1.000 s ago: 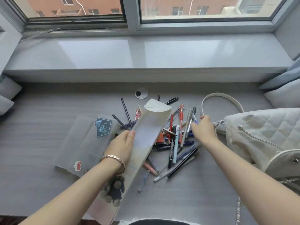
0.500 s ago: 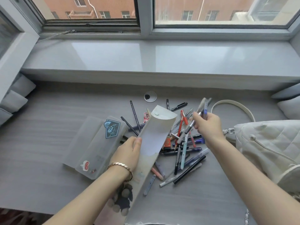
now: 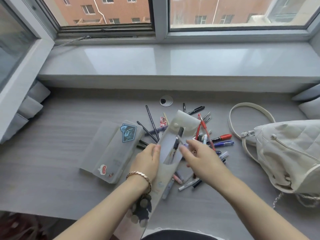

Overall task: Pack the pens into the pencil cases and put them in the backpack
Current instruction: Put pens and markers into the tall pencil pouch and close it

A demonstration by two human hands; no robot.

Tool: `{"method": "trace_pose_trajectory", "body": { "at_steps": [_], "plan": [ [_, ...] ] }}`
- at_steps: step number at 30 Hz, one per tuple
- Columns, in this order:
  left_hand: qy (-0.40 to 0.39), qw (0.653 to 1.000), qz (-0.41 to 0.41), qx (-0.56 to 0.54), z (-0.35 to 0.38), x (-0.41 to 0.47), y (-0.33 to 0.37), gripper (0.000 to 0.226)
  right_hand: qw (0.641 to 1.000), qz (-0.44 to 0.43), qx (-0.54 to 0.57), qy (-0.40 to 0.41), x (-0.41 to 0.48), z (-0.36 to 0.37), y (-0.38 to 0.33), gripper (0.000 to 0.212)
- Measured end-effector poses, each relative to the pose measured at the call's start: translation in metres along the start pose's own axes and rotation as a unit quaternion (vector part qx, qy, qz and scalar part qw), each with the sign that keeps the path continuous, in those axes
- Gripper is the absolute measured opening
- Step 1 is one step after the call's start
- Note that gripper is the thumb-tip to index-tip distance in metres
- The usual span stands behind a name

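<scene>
My left hand (image 3: 147, 161) grips the left edge of a long translucent pouch pencil case (image 3: 183, 120), tilted up with its flap open. My right hand (image 3: 200, 158) is at the pouch mouth and pinches a blurred grey pen (image 3: 181, 141) there. A black pen (image 3: 177, 144) stands half inside the pouch. Behind and right of the pouch, several loose pens (image 3: 221, 143) lie in a pile on the desk. A second, flat translucent pencil case (image 3: 110, 149) with stickers lies shut to the left. The white quilted backpack (image 3: 285, 153) lies at the right.
The grey desk (image 3: 60, 129) ends at a raised windowsill (image 3: 173, 61) at the back. A round cable grommet (image 3: 166, 100) sits behind the pens. Cushions lie at the far left (image 3: 32, 101) and the far right (image 3: 310, 108). The backpack strap (image 3: 249, 105) loops toward the pens.
My right hand lifted pens out of the pile and carried them left and down to the pouch mouth. A black pen now stands in the pouch. My left hand kept its hold.
</scene>
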State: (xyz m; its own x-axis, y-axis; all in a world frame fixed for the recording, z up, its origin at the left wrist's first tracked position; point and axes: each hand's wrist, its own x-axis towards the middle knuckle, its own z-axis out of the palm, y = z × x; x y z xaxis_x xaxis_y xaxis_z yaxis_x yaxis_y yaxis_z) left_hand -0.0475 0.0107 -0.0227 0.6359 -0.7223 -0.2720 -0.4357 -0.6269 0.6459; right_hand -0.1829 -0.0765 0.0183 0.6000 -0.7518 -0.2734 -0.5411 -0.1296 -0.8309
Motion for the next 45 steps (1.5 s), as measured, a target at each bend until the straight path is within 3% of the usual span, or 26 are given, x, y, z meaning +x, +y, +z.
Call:
{"method": "trace_pose_trajectory", "body": {
  "at_steps": [1,3,6,9,11,13,15,17,23,24,27,29,31,34,36,39,40,42,45],
  "plan": [
    [0.004,1.000,-0.002,-0.006,0.000,0.000,-0.002,0.032,0.999,-0.021,0.005,0.030,-0.001,-0.005,0.000,0.016],
    [0.010,1.000,-0.012,-0.022,-0.001,0.000,-0.008,0.032,0.994,-0.051,0.066,0.068,-0.004,-0.018,0.000,0.034],
    [0.005,0.999,-0.021,-0.039,-0.002,0.004,-0.014,0.034,0.970,-0.021,0.232,0.063,-0.004,-0.035,0.000,0.040],
    [0.018,0.997,-0.010,-0.069,-0.002,0.003,-0.017,0.034,0.905,0.054,0.422,0.004,-0.003,-0.046,0.000,0.041],
    [0.029,0.996,-0.002,-0.081,-0.001,0.001,-0.017,0.034,0.873,0.073,0.481,-0.039,-0.002,-0.049,0.002,0.029],
    [0.034,0.997,0.005,-0.075,-0.001,0.000,-0.018,0.031,0.900,0.099,0.419,-0.062,-0.002,-0.048,0.001,0.019],
    [0.032,0.998,0.011,-0.056,-0.002,-0.001,-0.018,0.029,0.934,0.145,0.319,-0.074,0.001,-0.039,0.000,0.044],
    [0.023,0.999,0.022,-0.025,-0.003,-0.004,-0.018,0.030,0.954,0.145,0.253,-0.069,0.004,-0.028,-0.004,0.053],
    [0.007,0.997,0.071,0.003,0.000,-0.018,-0.011,0.026,0.989,0.031,0.138,0.037,0.014,-0.004,-0.011,0.010],
    [0.007,0.997,0.075,-0.003,0.001,-0.020,-0.009,0.026,0.991,0.019,0.120,0.050,0.015,-0.001,-0.009,0.008],
    [0.009,0.997,0.073,-0.021,0.002,-0.022,-0.007,0.027,0.984,-0.035,0.112,0.135,0.015,0.004,0.001,0.047],
    [0.004,0.997,0.067,-0.025,0.002,-0.021,-0.007,0.026,0.973,-0.063,0.106,0.195,0.016,0.004,0.006,0.058],
    [-0.007,0.997,0.068,-0.020,0.001,-0.020,-0.007,0.025,0.972,-0.079,0.090,0.203,0.016,0.006,0.011,0.052],
    [-0.014,0.998,0.065,-0.018,0.002,-0.017,-0.007,0.024,0.979,-0.130,-0.021,0.153,0.011,0.017,0.021,0.015],
    [-0.013,0.998,0.056,-0.021,0.003,-0.013,-0.007,0.023,0.959,-0.199,-0.148,0.139,0.005,0.023,0.027,0.010],
    [-0.012,0.999,0.030,-0.037,0.003,-0.005,-0.010,0.028,0.938,-0.256,-0.140,0.187,0.002,0.016,0.036,0.012],
    [-0.011,0.999,0.020,-0.043,0.003,-0.002,-0.011,0.031,0.943,-0.226,-0.112,0.217,0.003,0.009,0.040,0.013],
    [-0.001,0.998,0.004,-0.056,0.000,0.004,-0.014,0.035,0.961,-0.088,-0.073,0.250,0.007,-0.012,0.057,0.012],
    [0.018,0.999,-0.001,-0.048,-0.004,0.008,-0.018,0.040,0.963,0.164,-0.135,0.168,0.010,-0.033,0.091,0.007]
  ]
}}
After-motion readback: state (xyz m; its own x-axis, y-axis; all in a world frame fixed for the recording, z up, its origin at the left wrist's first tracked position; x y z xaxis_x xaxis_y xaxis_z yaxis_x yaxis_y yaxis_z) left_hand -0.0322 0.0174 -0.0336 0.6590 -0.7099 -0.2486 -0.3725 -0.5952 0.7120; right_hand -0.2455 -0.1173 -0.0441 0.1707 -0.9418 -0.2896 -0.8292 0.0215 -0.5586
